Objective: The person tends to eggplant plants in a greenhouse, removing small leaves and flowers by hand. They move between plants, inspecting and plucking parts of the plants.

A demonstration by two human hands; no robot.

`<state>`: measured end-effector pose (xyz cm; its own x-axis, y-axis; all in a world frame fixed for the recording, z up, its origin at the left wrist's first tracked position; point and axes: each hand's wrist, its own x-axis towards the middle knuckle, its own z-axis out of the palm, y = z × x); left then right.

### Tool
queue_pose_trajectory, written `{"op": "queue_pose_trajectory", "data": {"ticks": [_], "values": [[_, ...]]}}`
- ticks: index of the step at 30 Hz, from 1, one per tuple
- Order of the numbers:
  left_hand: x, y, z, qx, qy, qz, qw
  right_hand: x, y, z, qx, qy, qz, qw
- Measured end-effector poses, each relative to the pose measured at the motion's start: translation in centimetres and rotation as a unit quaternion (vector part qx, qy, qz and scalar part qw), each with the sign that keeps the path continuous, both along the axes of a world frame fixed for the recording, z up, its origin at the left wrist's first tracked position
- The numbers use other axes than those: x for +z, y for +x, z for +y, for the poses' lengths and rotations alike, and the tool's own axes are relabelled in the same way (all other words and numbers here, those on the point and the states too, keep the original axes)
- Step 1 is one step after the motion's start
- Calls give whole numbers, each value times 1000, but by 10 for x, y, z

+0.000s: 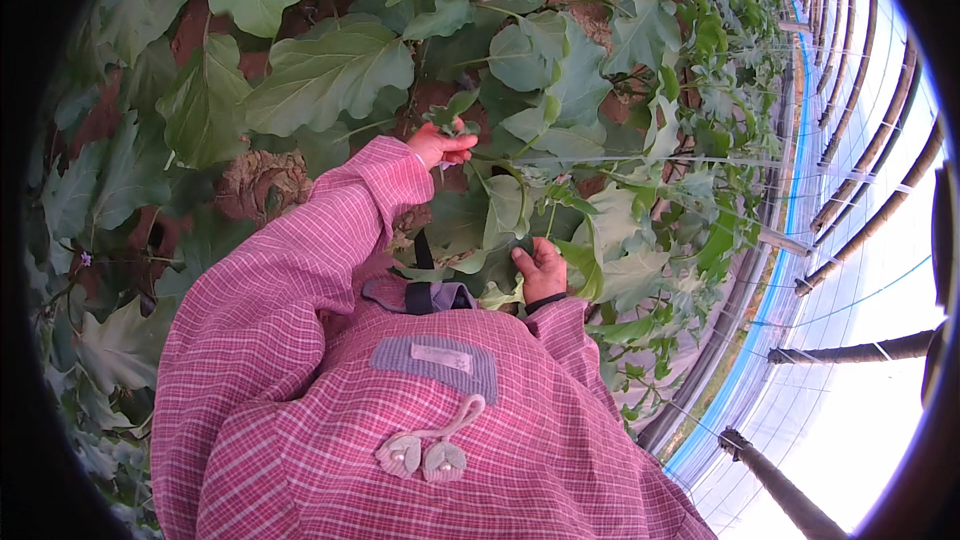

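Note:
My left hand (442, 144) reaches forward among eggplant plants, its fingers pinching a small leafy shoot (453, 114). A bit of pale purple shows just under those fingers, too small to make out. Closer to my body, my right hand (544, 270) is bent at the fingers, with the thumb pressed on a dark green leaf (523, 245). Most of that leaf is hidden by the hand. Between the two hands a curved green stem (519, 191) arches down past a broad leaf (504, 210).
Large lobed eggplant leaves (334, 79) crowd the front and left, over reddish soil (193, 26). A dry brown leaf (262, 184) lies near my left sleeve. A taut string (637, 159) crosses rightward. Plastic greenhouse sheeting (832, 390) and curved poles (892, 202) border the right.

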<state>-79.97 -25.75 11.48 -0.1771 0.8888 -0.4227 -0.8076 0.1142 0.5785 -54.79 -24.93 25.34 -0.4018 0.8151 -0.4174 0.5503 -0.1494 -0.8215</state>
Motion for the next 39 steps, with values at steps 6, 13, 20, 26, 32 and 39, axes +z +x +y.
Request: {"op": "queue_pose_trajectory", "data": {"ticks": [6,13,20,26,32,39], "values": [[20,33,-14,-39,-78,-49,995,6,6,1,-12,-48,34,998],[-31,49,-90,-127,19,168,977,32,-4,12,17,25,8,1000],[-15,21,-103,-373,-77,454,805,48,-56,117,98,162,-63,980],[97,25,-59,-277,-26,53,959,-2,-88,173,247,-118,-203,940],[102,82,-82,-209,67,94,971,-36,-106,180,331,-168,-299,879],[102,86,-90,-203,6,143,969,-58,-105,181,431,-48,-320,843]]}}
